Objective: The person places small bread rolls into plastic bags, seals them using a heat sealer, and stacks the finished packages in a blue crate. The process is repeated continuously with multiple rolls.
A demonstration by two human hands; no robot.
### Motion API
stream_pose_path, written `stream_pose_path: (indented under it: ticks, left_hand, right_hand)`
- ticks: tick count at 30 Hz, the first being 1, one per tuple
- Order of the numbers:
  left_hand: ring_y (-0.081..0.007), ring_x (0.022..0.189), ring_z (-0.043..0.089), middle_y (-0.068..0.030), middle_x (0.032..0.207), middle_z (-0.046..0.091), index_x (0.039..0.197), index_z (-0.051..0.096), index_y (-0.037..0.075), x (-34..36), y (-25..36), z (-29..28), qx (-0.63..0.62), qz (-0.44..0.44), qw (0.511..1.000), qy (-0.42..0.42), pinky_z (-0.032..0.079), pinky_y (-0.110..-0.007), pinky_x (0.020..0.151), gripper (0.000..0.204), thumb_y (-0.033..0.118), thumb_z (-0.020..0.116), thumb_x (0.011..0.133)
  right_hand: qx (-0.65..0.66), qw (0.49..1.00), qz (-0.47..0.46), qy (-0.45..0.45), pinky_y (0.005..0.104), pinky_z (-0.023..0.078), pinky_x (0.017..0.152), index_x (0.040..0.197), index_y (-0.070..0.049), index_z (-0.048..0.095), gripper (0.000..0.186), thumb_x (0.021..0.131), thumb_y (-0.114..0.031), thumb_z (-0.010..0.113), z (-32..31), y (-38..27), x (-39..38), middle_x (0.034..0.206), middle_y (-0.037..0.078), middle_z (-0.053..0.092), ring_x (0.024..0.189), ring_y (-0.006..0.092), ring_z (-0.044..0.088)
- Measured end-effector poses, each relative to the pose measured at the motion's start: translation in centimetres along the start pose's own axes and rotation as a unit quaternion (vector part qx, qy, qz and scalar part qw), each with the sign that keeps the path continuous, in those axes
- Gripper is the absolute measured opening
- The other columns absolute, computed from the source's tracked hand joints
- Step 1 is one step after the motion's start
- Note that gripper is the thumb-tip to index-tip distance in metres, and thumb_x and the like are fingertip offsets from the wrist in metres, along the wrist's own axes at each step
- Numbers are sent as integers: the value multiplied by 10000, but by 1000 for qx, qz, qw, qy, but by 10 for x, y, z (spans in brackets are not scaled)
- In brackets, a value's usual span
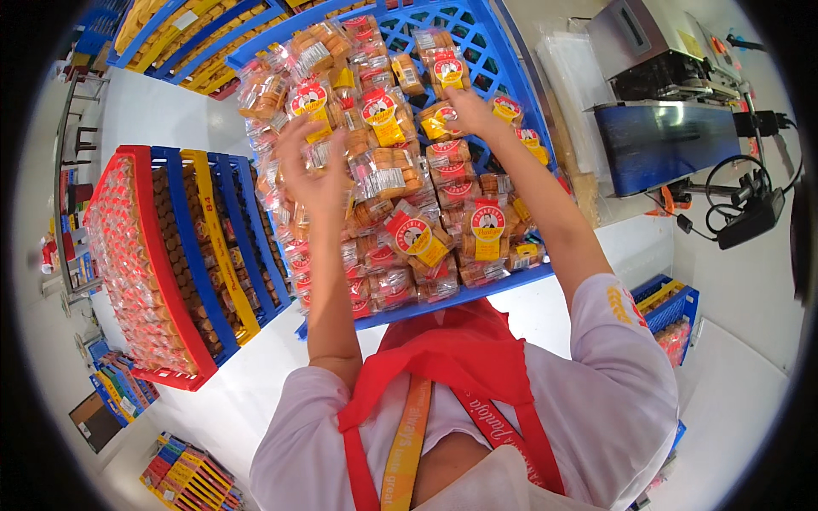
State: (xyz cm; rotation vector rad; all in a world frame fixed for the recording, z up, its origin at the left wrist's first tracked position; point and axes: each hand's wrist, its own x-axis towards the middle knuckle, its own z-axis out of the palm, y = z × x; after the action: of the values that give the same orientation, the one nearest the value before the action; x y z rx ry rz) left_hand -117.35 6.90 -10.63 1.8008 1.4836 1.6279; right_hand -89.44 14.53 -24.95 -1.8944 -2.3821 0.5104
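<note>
Clear packs of round cookies (394, 175) with red and yellow labels fill most of a blue plastic crate (371, 319) in front of me. At the crate's upper right, my right hand (470, 112) has its fingers closed on the edge of a tilted cookie pack (436, 121). Over the left part of the heap, my left hand (312, 170) is raised with its fingers apart and nothing visible in it. Its outline is slightly blurred. Bare blue lattice of the crate floor shows around the right hand.
Left of me stands a stack of red, blue and yellow crates (223, 247) packed with cookies. More filled crates (192, 38) rise beyond at the upper left. A machine with a blue front panel (669, 146) and a pile of clear plastic bags (569, 102) sit on the right-hand counter.
</note>
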Motion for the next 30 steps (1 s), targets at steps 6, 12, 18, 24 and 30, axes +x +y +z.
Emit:
stream_pose_path:
  ticks: [6, 12, 18, 24, 30]
  left_hand:
    - [-257, 1058, 588, -125, 1081, 646, 1021, 657, 31, 1, -11, 160, -125, -109, 947, -276, 425, -329, 941, 214, 160, 630, 852]
    - [-358, 1202, 509, -216, 1240, 576, 1166, 613, 27, -34, -156, 242, -28, -176, 814, -554, 406, -408, 979, 573, 507, 386, 948]
    - [-390, 1271, 441, -226, 1384, 454, 1391, 442, 102, -39, -51, 209, 292, -141, 717, -618, 322, -503, 1059, 968, 760, 556, 691]
    - [-380, 1231, 483, -207, 1343, 502, 1336, 498, 65, -29, -62, 212, 308, -65, 639, -702, 353, -490, 1042, 1067, 732, 690, 526]
    - [-358, 1068, 584, -245, 1105, 624, 1029, 657, -13, 14, -28, 176, 106, -199, 730, -645, 439, -401, 915, 661, 605, 511, 844]
  right_hand:
    - [-112, 969, -215, 54, 454, 503, 837, 1122, -44, 588, 280, 872, -93, 471, 18, -59, -43, 1149, 172, 627, 996, 322, 627]
    - [182, 884, -178, -391, 346, 491, 689, 1033, -41, 674, 393, 747, -307, 725, -73, -7, 26, 814, 130, 691, 756, 191, 632]
    - [67, 995, 11, 72, 448, 487, 921, 1290, -70, 486, 879, 522, -213, 889, 2, 67, 104, 1344, 210, 431, 1118, 440, 538]
    - [29, 997, 45, -58, 428, 489, 927, 1289, -70, 482, 936, 484, -294, 905, 5, 67, 102, 1349, 300, 394, 1120, 444, 540]
    - [164, 977, -134, 32, 433, 462, 887, 1117, -91, 590, 402, 719, -99, 641, 22, 12, 8, 1123, 146, 623, 1058, 363, 560]
